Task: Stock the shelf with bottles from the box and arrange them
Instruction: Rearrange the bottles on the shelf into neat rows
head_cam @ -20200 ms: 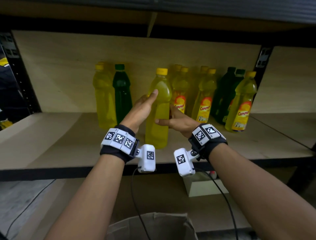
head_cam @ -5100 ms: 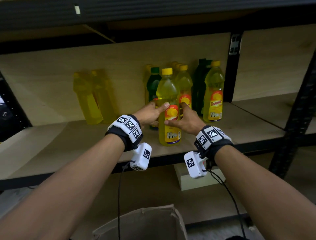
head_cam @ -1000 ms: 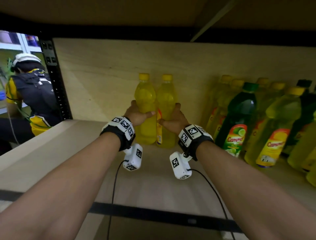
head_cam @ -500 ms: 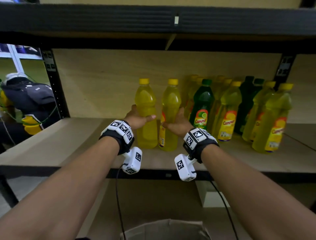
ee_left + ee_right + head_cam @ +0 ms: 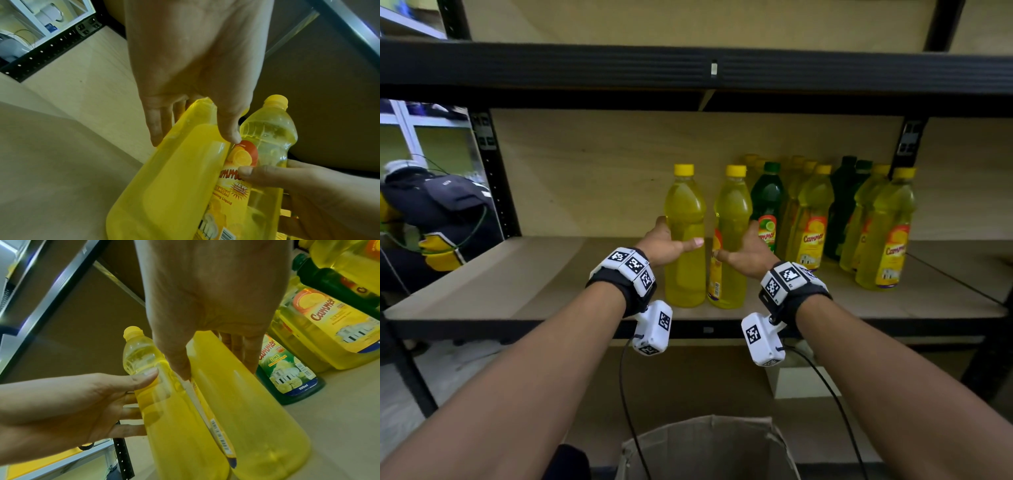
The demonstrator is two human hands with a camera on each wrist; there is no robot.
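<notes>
Left hand (image 5: 666, 241) cups the left yellow bottle (image 5: 685, 236), thumb across its front and fingers round the far side; the right hand (image 5: 744, 251) wraps the right yellow bottle (image 5: 732, 236) the same way. Both bottles stand upright on the shelf (image 5: 544, 284), side by side near its front edge, just left of the packed row of bottles (image 5: 825, 219). The box (image 5: 709, 445) sits below. The risks are ones I judge, not see: pushing both along at once could catch a base on the board and tip a tall, narrow bottle forward off the edge. Sliding right too fast could knock the green bottle (image 5: 768, 202) and topple its neighbours. The right bottle's label faces sideways, so it may end up misaligned.
</notes>
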